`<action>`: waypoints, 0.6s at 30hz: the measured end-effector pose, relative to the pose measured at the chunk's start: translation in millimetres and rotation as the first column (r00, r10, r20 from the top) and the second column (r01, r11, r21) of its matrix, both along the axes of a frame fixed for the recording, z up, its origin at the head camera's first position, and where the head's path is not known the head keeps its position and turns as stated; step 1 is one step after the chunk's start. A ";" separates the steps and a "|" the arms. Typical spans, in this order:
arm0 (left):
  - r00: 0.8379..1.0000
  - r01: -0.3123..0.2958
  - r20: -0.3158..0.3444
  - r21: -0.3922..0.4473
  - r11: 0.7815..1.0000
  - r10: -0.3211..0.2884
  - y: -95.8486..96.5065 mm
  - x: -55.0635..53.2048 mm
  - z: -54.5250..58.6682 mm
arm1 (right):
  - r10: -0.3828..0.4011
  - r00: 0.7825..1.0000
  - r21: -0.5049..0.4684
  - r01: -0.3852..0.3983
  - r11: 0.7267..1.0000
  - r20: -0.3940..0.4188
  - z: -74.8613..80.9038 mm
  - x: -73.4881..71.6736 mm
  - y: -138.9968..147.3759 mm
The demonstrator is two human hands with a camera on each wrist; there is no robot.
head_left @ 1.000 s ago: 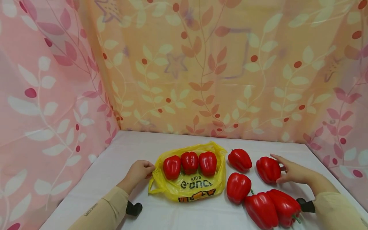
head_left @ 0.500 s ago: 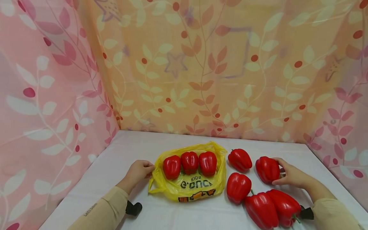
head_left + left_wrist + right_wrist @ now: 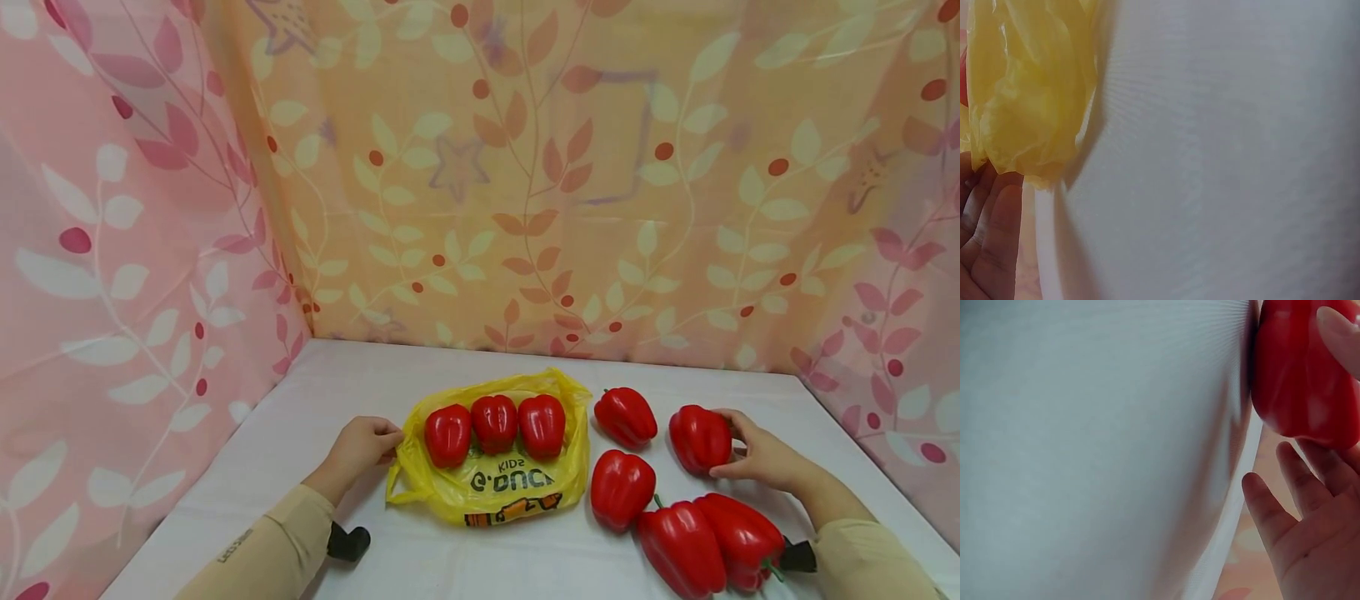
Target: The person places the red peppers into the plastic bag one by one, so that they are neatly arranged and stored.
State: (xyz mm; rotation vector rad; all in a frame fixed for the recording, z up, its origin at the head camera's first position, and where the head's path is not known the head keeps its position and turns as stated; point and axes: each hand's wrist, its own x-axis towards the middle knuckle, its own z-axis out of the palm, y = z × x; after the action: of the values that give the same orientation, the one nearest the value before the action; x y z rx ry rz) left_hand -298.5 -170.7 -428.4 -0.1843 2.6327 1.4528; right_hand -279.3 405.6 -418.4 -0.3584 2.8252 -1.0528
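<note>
At the left side of a yellow plastic bag (image 3: pixel 450 500), my left hand (image 3: pixel 360 446) pinches its edge; the bag's crumpled edge (image 3: pixel 1029 94) meets the fingertips in the left wrist view. The bag lies with its mouth spread, and three red bell peppers sit in a row in it, the middle pepper (image 3: pixel 494 423) among them. Over on the right, my right hand (image 3: pixel 765 454) grips another red bell pepper (image 3: pixel 699 439) from its right side. The right wrist view shows the thumb (image 3: pixel 1338 334) against this pepper's side and fingers at its lower end.
Between the bag and my right hand lie more loose peppers: a far pepper (image 3: pixel 626 418), a nearer pepper (image 3: pixel 622 490), and two long peppers, one (image 3: pixel 682 550) beside the other (image 3: pixel 742 537). A white cloth (image 3: pixel 420 567) covers the table. Patterned curtains (image 3: pixel 465 208) stand behind and at both sides.
My right hand's fingers have come in from a spread pose to grip the pepper, which has shifted slightly. The left hand, bag and other peppers stay where they were.
</note>
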 end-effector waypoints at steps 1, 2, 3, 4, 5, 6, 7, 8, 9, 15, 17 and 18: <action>1.000 0.000 -0.001 0.000 1.000 0.000 0.0 0.1 0.0 | -0.007 1.000 0.005 0.007 1.000 -0.009 0.2 0.3 0.4; 1.000 0.001 -0.002 0.002 1.000 -0.001 -0.1 0.1 0.0 | -0.014 1.000 0.010 0.014 1.000 -0.016 0.5 0.7 0.9; 1.000 0.001 -0.003 0.002 1.000 -0.001 -0.1 0.2 0.0 | -0.020 1.000 0.014 0.020 1.000 -0.020 0.6 0.8 1.5; 1.000 0.001 -0.003 0.003 1.000 -0.001 -0.2 0.2 0.0 | -0.028 0.999 0.011 0.028 1.000 -0.017 1.0 0.9 2.0; 1.000 0.001 -0.003 0.005 1.000 -0.001 -0.1 0.3 0.1 | -0.033 0.999 0.012 0.033 0.999 -0.020 1.3 0.7 2.7; 1.000 0.001 -0.005 0.006 1.000 -0.001 -0.4 0.1 -0.4 | -0.037 0.999 0.012 0.037 0.999 -0.023 1.9 0.6 3.2; 1.000 0.002 -0.007 0.008 1.000 -0.001 -0.3 -0.1 -0.6 | -0.041 0.999 0.012 0.041 0.999 -0.024 2.6 0.3 3.8; 1.000 0.001 -0.008 0.009 1.000 -0.001 -0.4 -0.2 -0.7 | -0.044 0.999 0.014 0.045 0.999 -0.025 3.6 0.1 4.2; 1.000 0.001 -0.008 0.009 1.000 -0.001 -0.5 -0.2 -0.7 | -0.046 0.999 0.015 0.046 0.999 -0.028 4.9 -0.2 4.6; 1.000 -0.002 -0.003 0.009 1.000 0.002 -1.4 -0.5 -1.3 | -0.041 0.997 0.046 0.044 0.998 -0.064 17.2 0.4 4.4; 1.000 -0.003 -0.001 0.008 1.000 0.003 -1.4 -0.9 -1.7 | -0.031 0.997 0.052 0.035 0.998 -0.076 20.7 0.5 4.7; 1.000 -0.002 0.000 0.006 1.000 0.002 -1.4 -1.2 -2.0 | -0.030 0.996 0.054 0.035 0.998 -0.079 22.2 0.5 5.0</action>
State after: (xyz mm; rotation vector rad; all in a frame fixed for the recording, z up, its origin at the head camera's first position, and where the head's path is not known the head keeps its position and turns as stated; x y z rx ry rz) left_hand -299.7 -172.1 -430.5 -0.1872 2.6282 1.4618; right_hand -278.8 410.7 -396.2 -0.3575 2.9323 -0.9852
